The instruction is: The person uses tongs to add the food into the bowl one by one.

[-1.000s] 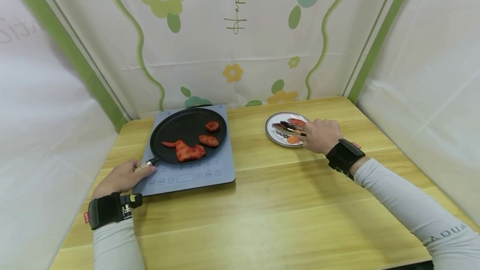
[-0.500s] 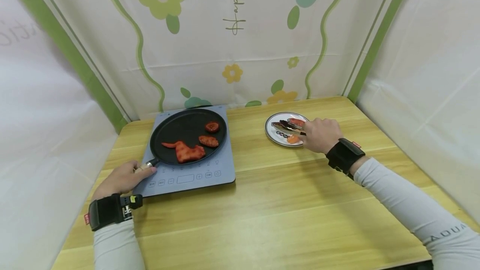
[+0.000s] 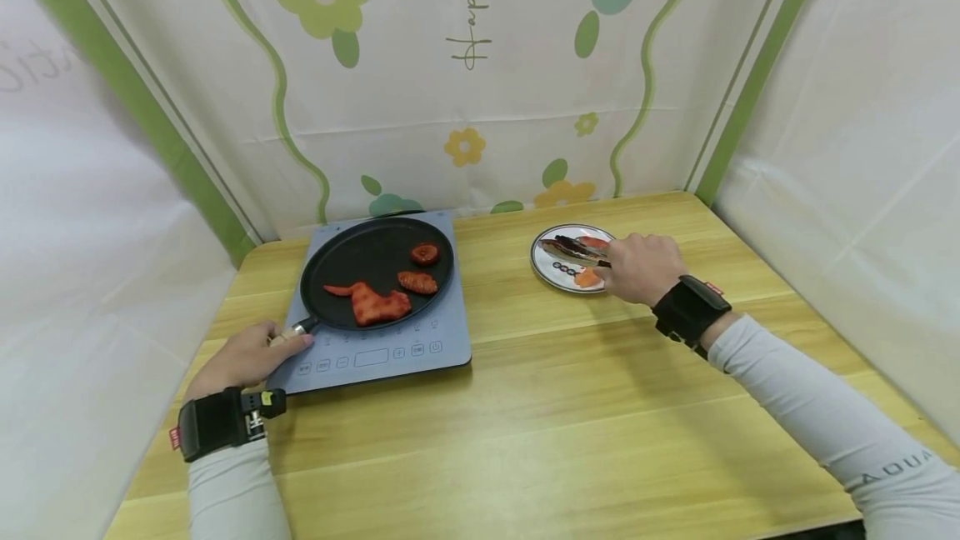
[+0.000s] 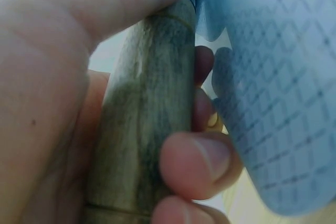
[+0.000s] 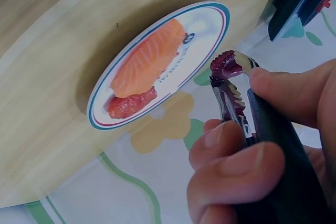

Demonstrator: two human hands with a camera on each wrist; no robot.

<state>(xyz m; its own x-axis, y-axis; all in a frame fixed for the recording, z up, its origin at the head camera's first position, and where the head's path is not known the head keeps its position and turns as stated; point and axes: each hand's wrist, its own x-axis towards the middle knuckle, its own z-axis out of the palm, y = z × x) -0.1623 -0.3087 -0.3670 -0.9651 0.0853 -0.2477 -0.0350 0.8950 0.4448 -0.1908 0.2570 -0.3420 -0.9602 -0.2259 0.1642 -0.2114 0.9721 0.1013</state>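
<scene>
My left hand [image 3: 243,354] grips the wooden handle [image 4: 147,87] of a black flat frying pan [image 3: 360,261], its fingers curled round the wood. In the pan lie a red chicken wing [image 3: 375,304], a smaller brownish-red ridged piece [image 3: 417,282] and a round dark-red piece [image 3: 424,253]. At the right, my right hand [image 3: 643,267] holds metal tongs [image 5: 249,124] with dark handles. Between their tips sits a dark purple-red piece with a bumpy edge [image 5: 226,65], above a white plate [image 3: 551,273]. An orange salmon slice [image 5: 149,59] and a red piece [image 5: 132,103] lie on that plate.
The pan stands on a grey-blue induction cooker [image 3: 446,340] with touch controls along its front. Under everything is a wooden table [image 3: 525,423]. A flower-printed white curtain [image 3: 420,82] closes the back, and white sheets hang at both sides.
My right hand has risen slightly, and the tongs with the dark piece have shifted a little up and to the left over the plate. The left hand and pan stay put.
</scene>
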